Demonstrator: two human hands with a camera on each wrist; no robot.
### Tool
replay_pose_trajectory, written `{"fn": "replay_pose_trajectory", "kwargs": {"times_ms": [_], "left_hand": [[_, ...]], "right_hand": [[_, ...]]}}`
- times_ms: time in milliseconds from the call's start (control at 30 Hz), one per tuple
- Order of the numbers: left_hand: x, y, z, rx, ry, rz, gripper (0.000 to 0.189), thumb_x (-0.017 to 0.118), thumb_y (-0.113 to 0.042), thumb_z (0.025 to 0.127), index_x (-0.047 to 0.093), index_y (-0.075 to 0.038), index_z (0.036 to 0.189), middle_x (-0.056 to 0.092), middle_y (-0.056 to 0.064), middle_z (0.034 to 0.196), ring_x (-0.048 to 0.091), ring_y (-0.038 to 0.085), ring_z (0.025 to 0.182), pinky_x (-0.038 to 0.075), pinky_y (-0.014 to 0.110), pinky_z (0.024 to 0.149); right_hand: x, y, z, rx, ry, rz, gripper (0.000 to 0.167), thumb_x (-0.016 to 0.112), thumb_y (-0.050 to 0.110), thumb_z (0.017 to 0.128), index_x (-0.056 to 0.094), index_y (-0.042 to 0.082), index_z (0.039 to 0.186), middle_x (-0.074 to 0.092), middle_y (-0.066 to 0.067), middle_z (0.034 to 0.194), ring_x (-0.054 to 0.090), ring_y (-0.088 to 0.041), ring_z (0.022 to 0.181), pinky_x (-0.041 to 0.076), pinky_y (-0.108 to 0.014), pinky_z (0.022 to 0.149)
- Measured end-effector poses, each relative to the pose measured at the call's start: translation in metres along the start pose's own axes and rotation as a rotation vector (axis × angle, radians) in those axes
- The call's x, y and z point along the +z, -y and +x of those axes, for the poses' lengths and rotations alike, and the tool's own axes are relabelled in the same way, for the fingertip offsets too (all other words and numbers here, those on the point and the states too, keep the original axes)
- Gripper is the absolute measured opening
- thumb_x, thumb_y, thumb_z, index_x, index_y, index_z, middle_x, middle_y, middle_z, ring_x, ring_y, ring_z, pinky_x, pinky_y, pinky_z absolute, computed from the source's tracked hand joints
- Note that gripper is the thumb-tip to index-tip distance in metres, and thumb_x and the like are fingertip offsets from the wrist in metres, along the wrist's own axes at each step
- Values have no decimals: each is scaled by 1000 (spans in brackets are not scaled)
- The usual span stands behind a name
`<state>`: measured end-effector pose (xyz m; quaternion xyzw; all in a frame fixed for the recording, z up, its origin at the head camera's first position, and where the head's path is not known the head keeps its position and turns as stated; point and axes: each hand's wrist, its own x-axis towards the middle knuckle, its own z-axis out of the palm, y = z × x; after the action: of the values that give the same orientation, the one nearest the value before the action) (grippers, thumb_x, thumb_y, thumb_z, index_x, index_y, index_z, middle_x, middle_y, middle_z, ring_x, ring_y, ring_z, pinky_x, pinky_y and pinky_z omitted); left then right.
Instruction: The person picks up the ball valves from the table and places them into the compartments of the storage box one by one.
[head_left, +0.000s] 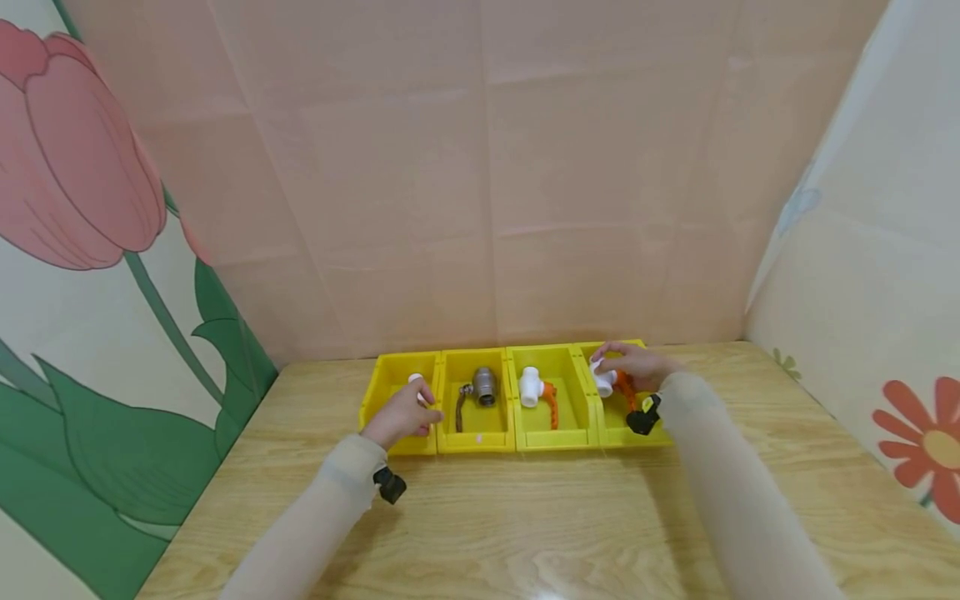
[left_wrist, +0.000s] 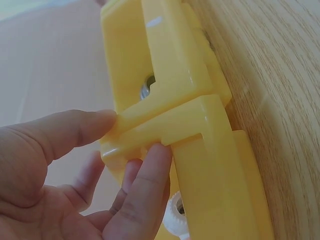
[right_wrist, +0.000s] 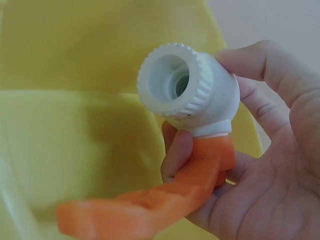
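In the rightmost yellow bin (head_left: 633, 437), my right hand (head_left: 636, 365) grips a white plastic ball valve with an orange lever handle (right_wrist: 200, 95). Its thumb and fingers go round the white body, and the handle points down and toward the viewer in the right wrist view. My left hand (head_left: 403, 414) is over the leftmost yellow bin (head_left: 371, 404), thumb and fingers apart at the wall beside the second bin. A white plastic fitting (left_wrist: 175, 215) lies below its fingers, partly hidden by the bin's front. Whether the fingertips touch the wall, I cannot tell.
The second bin (head_left: 475, 442) holds a metal valve (head_left: 485, 386) with a dark lever. Another white valve with an orange handle (head_left: 530, 387) lies in the third bin (head_left: 555, 439). The bins stand in a row on a wooden table (head_left: 525, 525), against a pinkish covered wall (head_left: 487, 208).
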<state>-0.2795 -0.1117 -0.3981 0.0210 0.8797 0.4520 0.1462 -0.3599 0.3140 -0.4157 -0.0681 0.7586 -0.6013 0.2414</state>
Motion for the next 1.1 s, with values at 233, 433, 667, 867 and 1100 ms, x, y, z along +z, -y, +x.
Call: {"fn": "replay_pose_trajectory", "kwargs": {"times_ms": [233,433,667,867,1100], "left_hand": [[0,1,0,17,3,-8,26,68,-11,90,46,-6,102,56,10,89,58,21,71,54,31,68],[0,0,0,18,5,-5,27,69,-11,90,46,-6,103,56,10,89,58,21,71,53,29,67],[-1,-3,-1,4,3,18,27,69,-12,89,46,-6,103,55,11,90,58,21,72,54,32,69],[-2,-3,-1,6,-1,18,28,69,-12,89,46,-6,103,54,11,90,58,21,72,54,30,67],[-2,-2,-1,-4,-7,32,28,70,-13,89,46,-7,103,55,11,91,59,21,72,53,28,66]], "right_hand": [[2,-9,4,-2,-23,6,11,55,6,95,55,10,105,54,-7,96,56,-14,73,48,-26,62],[8,-12,2,6,-18,5,10,51,4,97,52,9,105,54,-5,88,55,-13,71,48,-26,62],[10,-16,6,16,-47,-11,12,52,1,95,54,12,101,53,-6,86,54,-15,69,48,-27,61],[9,-15,9,15,-49,-81,20,56,-3,91,56,14,101,51,-9,94,52,-17,69,47,-29,60],[11,-12,6,-14,-32,-158,22,57,-2,91,54,6,112,52,-16,103,53,-19,72,49,-32,64]]}}
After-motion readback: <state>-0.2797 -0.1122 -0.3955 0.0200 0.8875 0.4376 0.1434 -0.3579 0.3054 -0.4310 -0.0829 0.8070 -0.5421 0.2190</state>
